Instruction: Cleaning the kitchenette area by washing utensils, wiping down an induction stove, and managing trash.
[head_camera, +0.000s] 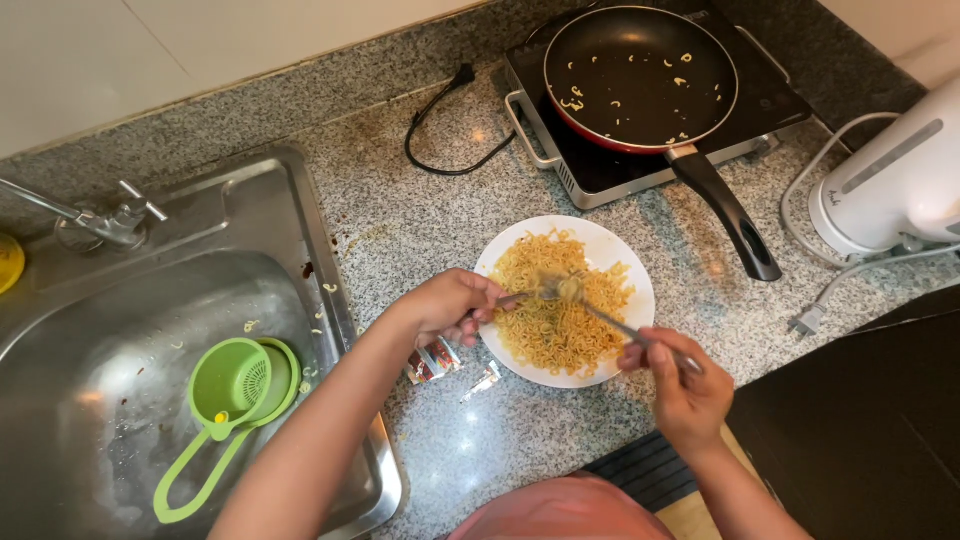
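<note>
A: Hands?
B: Right hand (688, 392) pinches a fork (612, 318) handle, tines in the noodles (560, 310). Left hand (448, 305) has its grip pressed on a second utensil, blurred, at the white plate's (612, 245) left rim.
A: Plate where?
B: Mid-counter (520, 440), near the front edge.
A: Around it?
B: Torn sachets (436, 362) just beside the plate, empty pan (640, 75) on the cooktop (770, 100) behind, green strainer (240, 385) in the sink (270, 210), white kettle (890, 190) at the right edge.

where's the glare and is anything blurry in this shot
Head view: glare on the wet steel sink and soft sheen on the frying pan; motion blur smears the fork tip over the noodles; both hands, left hand and right hand, are fairly sharp.
</note>
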